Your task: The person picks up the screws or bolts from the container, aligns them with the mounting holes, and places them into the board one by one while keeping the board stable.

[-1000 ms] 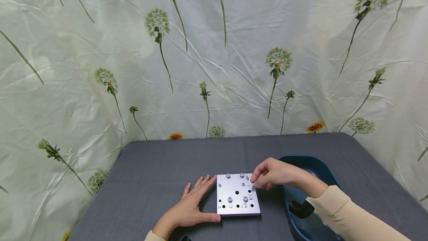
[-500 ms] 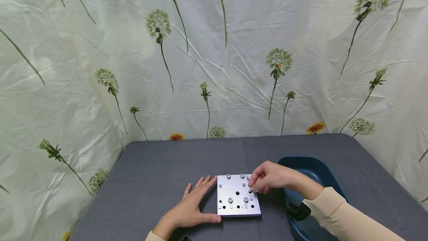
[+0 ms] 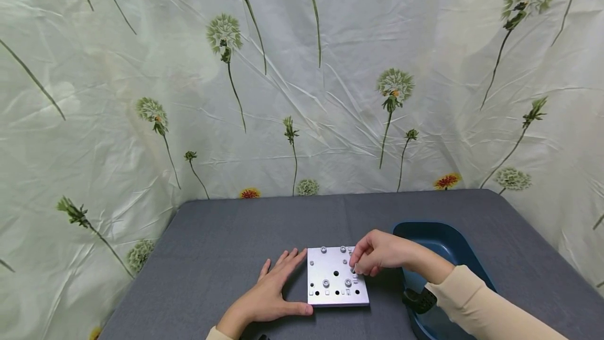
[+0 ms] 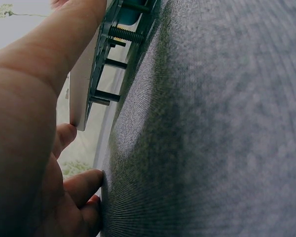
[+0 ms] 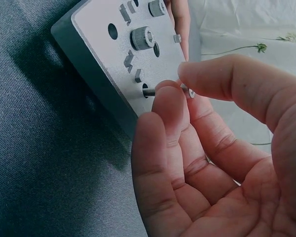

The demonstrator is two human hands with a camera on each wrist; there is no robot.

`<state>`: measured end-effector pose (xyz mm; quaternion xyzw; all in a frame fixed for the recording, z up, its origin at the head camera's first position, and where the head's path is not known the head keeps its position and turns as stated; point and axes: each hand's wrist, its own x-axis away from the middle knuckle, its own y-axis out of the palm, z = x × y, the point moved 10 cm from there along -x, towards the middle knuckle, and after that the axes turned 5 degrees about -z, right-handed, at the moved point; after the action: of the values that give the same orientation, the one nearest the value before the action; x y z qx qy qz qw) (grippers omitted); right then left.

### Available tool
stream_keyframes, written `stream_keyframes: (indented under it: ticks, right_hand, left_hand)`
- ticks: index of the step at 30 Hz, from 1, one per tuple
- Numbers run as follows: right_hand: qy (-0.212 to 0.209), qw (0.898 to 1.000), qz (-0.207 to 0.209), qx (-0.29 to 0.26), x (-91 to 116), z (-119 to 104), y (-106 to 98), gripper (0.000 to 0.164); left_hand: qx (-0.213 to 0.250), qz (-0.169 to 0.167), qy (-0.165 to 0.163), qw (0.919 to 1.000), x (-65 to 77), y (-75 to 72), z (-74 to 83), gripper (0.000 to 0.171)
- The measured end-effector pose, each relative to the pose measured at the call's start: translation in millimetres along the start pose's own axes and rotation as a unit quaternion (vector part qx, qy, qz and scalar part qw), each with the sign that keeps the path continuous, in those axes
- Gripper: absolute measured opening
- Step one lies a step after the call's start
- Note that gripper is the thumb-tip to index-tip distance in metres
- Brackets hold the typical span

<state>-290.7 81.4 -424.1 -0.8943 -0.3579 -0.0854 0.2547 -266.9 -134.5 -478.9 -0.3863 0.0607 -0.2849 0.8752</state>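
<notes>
Screw [image 5: 149, 92] sits pinched in the fingers of the right hand [image 3: 384, 251], its threaded end at a hole near the right edge of the metal plate [image 3: 323, 269] on the table [image 3: 255, 224]. Spread fingers of the left hand [image 3: 270, 294] touch the plate's left side; a blue tray [image 3: 427, 231] stands right.

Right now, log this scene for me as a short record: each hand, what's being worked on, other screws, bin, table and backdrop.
Left hand: the left hand is spread, touching the left side of the metal plate
Right hand: the right hand pinches a screw
Held screw: its end is at a hole in the plate
Other screws: several stand in the plate
Bin: blue bin, right of the plate
Table: grey table
Backdrop: flower-printed cloth
</notes>
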Motion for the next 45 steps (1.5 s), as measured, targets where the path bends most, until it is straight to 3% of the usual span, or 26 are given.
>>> stream_keyframes:
  ticks: [45]
  right_hand:
    - [0.016,1.000,-0.010,0.019,-0.7,-1.0,0.6,0.012]
  left_hand:
    - [0.000,-0.006,-0.015,0.9999,-0.2,-0.7,2.4,0.111]
